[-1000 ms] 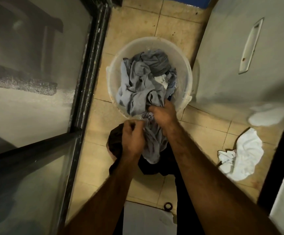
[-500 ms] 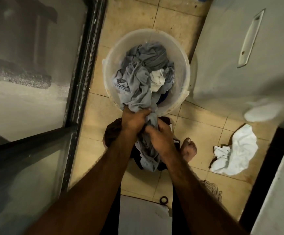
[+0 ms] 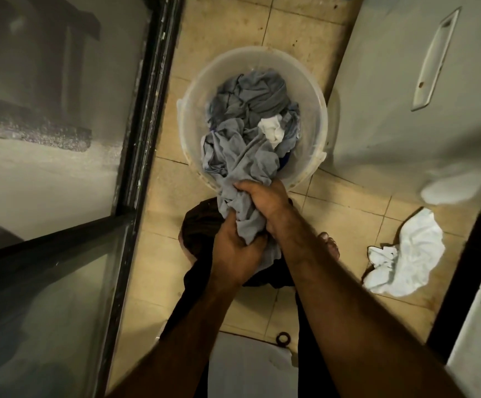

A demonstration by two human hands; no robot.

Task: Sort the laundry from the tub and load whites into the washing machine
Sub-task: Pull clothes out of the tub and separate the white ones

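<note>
The sorting was only partly done at this moment. The tub [image 3: 314, 116] stood on the tiled floor and still held most of the laundry, a heap of grey clothes with some blue cloth under it. One small white piece [image 3: 272, 129] lay inside the tub, near its right wall, half covered by the grey heap.

Both hands were closed around the same grey garment [image 3: 242, 173]. The right hand [image 3: 262, 201] gripped it just at the near rim of the tub, with the fingers wrapped fully around a thick fold. The left hand [image 3: 233, 254] gripped the lower end of the garment, a little nearer to the person than the tub, also closed tight. The garment hung over the near rim, so part of it was out and part was still in the tub.

Two piles already lay outside the tub. A dark pile [image 3: 202, 228] lay on the floor just beside the near rim, under the hands. A white cloth [image 3: 406, 254] lay on the floor well to the right of the tub. It looked like the grey garment was going to a coloured pile.

What seemed to remain: to finish emptying the tub, to take out the white piece, and to load the whites. The washing machine could not be told for sure; a white appliance [image 3: 406, 81] stood just to the right of the tub.
</note>
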